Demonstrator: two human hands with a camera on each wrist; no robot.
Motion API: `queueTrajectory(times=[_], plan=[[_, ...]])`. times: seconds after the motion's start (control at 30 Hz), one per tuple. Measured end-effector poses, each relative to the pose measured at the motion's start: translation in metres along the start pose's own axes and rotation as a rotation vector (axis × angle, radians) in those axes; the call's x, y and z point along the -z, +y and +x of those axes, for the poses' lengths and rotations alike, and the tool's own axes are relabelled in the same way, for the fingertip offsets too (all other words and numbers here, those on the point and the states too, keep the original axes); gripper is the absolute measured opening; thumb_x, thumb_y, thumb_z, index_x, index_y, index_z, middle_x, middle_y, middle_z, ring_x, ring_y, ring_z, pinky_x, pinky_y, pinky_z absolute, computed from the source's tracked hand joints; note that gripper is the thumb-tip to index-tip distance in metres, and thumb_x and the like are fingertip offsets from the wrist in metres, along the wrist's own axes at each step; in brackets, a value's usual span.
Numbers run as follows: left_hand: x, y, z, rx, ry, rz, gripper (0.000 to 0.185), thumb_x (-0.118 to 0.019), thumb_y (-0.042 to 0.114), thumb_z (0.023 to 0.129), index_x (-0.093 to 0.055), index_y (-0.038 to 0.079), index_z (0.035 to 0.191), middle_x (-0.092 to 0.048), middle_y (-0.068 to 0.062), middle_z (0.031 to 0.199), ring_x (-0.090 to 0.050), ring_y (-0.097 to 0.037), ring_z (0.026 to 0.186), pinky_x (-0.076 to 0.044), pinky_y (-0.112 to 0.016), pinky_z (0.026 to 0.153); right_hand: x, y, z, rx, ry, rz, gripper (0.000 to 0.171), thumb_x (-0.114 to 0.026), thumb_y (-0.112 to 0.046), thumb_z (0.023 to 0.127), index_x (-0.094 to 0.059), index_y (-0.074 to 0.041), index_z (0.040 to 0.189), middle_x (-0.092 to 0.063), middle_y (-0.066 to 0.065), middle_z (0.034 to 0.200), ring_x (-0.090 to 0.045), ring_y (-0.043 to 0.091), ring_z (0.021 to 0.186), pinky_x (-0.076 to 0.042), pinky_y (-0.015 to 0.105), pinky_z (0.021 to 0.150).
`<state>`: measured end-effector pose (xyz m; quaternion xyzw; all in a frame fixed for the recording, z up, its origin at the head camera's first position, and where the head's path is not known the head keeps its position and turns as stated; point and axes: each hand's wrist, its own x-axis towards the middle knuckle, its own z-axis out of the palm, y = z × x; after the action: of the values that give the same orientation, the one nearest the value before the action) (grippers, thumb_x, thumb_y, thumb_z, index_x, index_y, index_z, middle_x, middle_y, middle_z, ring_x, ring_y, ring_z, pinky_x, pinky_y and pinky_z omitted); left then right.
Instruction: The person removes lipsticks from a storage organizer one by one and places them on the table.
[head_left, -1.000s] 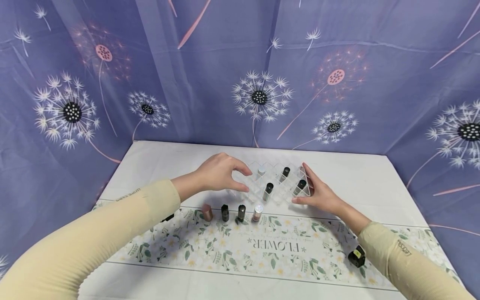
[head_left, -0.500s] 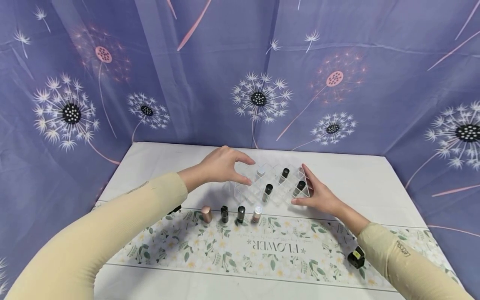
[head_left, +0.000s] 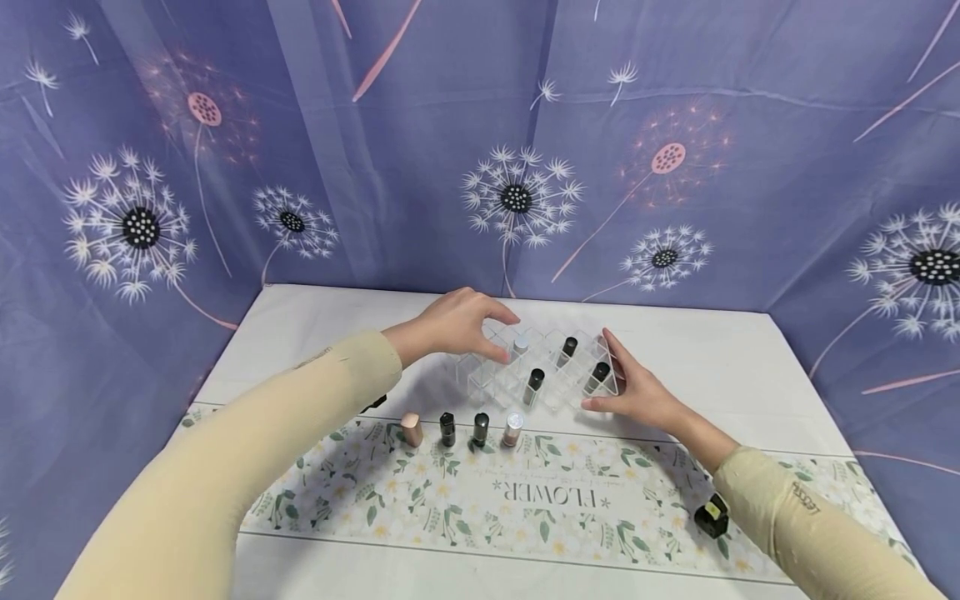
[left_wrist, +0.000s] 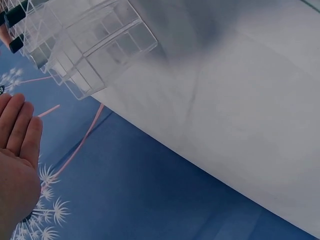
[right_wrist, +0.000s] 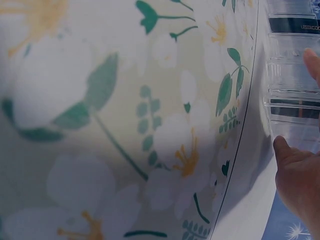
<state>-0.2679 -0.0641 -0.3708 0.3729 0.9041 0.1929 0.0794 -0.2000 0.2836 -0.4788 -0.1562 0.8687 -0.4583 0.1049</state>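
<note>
A clear acrylic organizer [head_left: 558,392] with many small compartments stands on the white table, also visible in the left wrist view as the organizer [left_wrist: 80,45]. Several tubes stand in it: a silver-capped one [head_left: 520,344] and black-capped ones [head_left: 570,346], [head_left: 600,372], [head_left: 535,382]. My left hand [head_left: 504,337] hovers over its back left part with thumb and fingers loosely curved and nothing in them; in the left wrist view the left hand [left_wrist: 17,150] is apart from the organizer. My right hand [head_left: 609,375] rests with straight fingers against the organizer's right wall, its thumb [right_wrist: 285,150] at the front corner.
A row of tubes stands on the floral runner [head_left: 525,500]: rose-gold [head_left: 411,429], black [head_left: 447,429], black [head_left: 480,427], pale pink with a silver cap [head_left: 513,427]. A small black object [head_left: 711,515] lies by my right forearm. A dandelion-print cloth backs the table.
My left hand has lifted off the organizer's left edge and moved back and to the right above it. The right hand and the organizer stay where they were.
</note>
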Motion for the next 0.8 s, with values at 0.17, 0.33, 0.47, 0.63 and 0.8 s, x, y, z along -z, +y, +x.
queueTrajectory(times=[0.17,0.33,0.47,0.63,0.8], plan=[[-0.003,-0.001,0.007,0.006,-0.026,0.014,0.061,-0.091,0.044,0.086,-0.074,0.02,0.139,-0.073,0.006,0.138,-0.066,-0.021,0.132,-0.051,-0.04,0.112,0.0,-0.001,0.0,-0.002,0.0,-0.001,0.13,-0.093,-0.019,0.086,0.005,-0.012,0.173,-0.006,0.024,0.177,-0.025,0.05,0.158,-0.03,0.058,0.124],[-0.007,-0.001,0.013,0.008,-0.042,0.025,0.058,-0.09,0.042,0.087,-0.075,0.019,0.138,-0.074,0.006,0.136,-0.066,-0.021,0.13,-0.05,-0.04,0.112,0.0,-0.001,-0.001,-0.004,0.0,-0.002,0.131,-0.093,-0.019,0.086,0.005,-0.013,0.173,-0.006,0.024,0.177,-0.025,0.05,0.158,-0.029,0.057,0.124],[-0.009,0.0,0.016,0.01,-0.051,0.025,0.057,-0.09,0.041,0.088,-0.075,0.019,0.138,-0.074,0.007,0.136,-0.066,-0.02,0.13,-0.05,-0.039,0.112,0.0,-0.001,-0.001,-0.005,-0.002,-0.002,0.131,-0.093,-0.02,0.086,0.005,-0.013,0.173,-0.006,0.023,0.178,-0.025,0.05,0.158,-0.029,0.056,0.124],[-0.011,0.0,0.02,0.008,-0.059,0.005,0.057,-0.09,0.04,0.088,-0.075,0.019,0.138,-0.073,0.007,0.137,-0.065,-0.019,0.132,-0.049,-0.038,0.113,0.0,0.0,0.0,-0.007,0.0,-0.011,0.13,-0.093,-0.019,0.086,0.004,-0.012,0.173,-0.006,0.023,0.177,-0.023,0.05,0.158,-0.029,0.056,0.124],[-0.012,-0.002,0.022,0.011,-0.063,-0.004,0.057,-0.09,0.039,0.088,-0.075,0.018,0.138,-0.073,0.006,0.137,-0.065,-0.019,0.132,-0.049,-0.037,0.114,0.0,0.001,0.0,-0.009,0.0,-0.019,0.13,-0.093,-0.019,0.086,0.004,-0.012,0.173,-0.007,0.024,0.177,-0.024,0.05,0.158,-0.03,0.056,0.124]])
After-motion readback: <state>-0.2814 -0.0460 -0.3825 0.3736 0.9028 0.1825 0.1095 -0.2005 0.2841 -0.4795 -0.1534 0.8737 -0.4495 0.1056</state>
